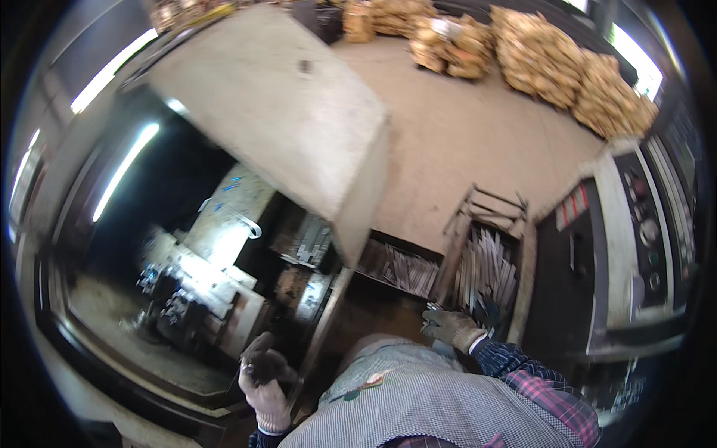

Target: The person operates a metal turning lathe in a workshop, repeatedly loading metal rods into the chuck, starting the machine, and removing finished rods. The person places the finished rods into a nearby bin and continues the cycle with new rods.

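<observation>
My left hand (264, 375), in a knitted work glove with a dark, soiled palm, is raised at the front edge of the machine's open bay; its fingers are blurred, and whether it holds anything does not show. My right hand (452, 329), gloved likewise, is beside the near end of a metal bin (521, 285) with long metal bars (486, 263). Small shiny ends show at its fingertips, too small to name. Inside the lit bay, a metal fixture (196, 280) carries several blurred fittings. More metal pieces (308, 241) lie stacked at the bay's right side.
A large pale machine cover (280, 101) juts out ahead. A dark tray of metal bars (400, 271) lies between the machine and the bin. At the right stands a cabinet with a control panel (650, 229). Tan wrapped bundles (538, 56) are piled on the floor beyond.
</observation>
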Motion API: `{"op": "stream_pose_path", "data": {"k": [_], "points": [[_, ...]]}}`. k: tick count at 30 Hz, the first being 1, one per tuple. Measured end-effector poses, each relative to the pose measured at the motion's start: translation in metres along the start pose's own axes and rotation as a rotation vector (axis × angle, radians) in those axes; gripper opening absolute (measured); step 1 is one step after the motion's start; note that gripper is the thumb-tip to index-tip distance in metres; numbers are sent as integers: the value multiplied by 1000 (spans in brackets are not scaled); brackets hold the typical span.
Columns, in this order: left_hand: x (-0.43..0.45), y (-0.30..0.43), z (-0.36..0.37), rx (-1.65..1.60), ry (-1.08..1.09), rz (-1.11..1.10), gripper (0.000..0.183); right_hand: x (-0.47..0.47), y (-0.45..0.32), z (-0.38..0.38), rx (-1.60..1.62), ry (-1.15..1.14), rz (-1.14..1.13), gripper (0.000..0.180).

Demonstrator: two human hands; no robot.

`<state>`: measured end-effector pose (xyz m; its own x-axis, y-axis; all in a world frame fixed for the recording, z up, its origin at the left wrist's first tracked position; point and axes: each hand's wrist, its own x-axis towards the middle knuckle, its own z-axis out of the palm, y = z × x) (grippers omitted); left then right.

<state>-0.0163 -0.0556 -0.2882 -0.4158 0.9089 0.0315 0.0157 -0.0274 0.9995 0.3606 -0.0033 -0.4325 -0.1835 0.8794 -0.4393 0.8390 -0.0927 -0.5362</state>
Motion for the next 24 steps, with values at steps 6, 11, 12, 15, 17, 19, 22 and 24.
{"op": "stream_pose_path", "data": {"k": [6,11,12,15,17,19,22,24], "points": [[35,-18,122,138,-688,-17,43,-83,67,21,196,157,229,51],[50,-45,221,1072,-1060,576,41,-157,56,12,453,327,533,51],[49,-56,236,982,-1111,528,41,-167,52,13,528,325,585,51],[55,-98,271,937,-1281,364,43,-201,48,49,465,532,759,50],[52,-122,298,983,-1423,332,45,-224,40,77,450,682,777,46],[42,-133,324,1055,-1588,373,47,-237,24,93,450,743,838,43],[25,-172,354,1027,-1784,509,49,-250,1,120,571,705,1034,36],[23,-225,370,971,-1904,557,50,-259,-14,137,620,712,1115,38]]}}
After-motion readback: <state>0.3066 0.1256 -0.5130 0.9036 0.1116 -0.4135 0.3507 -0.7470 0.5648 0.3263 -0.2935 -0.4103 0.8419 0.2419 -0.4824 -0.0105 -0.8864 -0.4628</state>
